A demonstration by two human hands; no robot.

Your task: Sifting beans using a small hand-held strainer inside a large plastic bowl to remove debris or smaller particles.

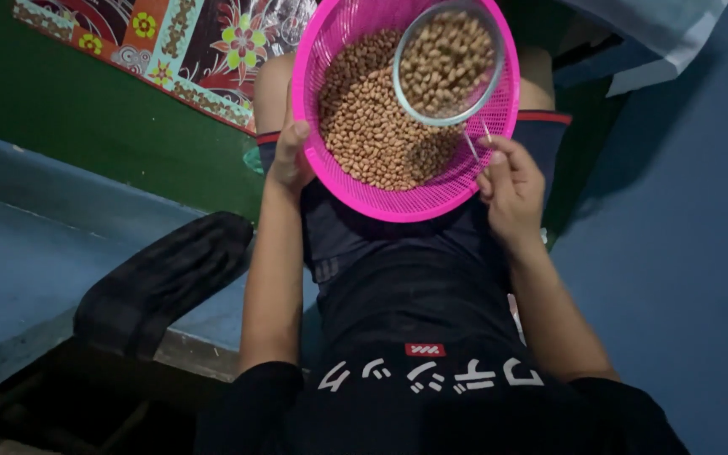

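Note:
A round pink plastic basket (398, 202) rests on my lap, part filled with pale brown peanuts (368, 126). My left hand (288, 156) grips the basket's left rim. My right hand (511, 185) holds the thin wire handle of a small round metal sieve (448, 63). The sieve hangs over the basket's upper right side and is full of peanuts.
I sit on a blue floor (684, 253) in dark shorts and a black shirt. A dark folded cloth (166, 282) lies to my left. A patterned floral mat (204, 46) on green flooring lies beyond my knees, and a pale cloth (659, 34) lies at the upper right.

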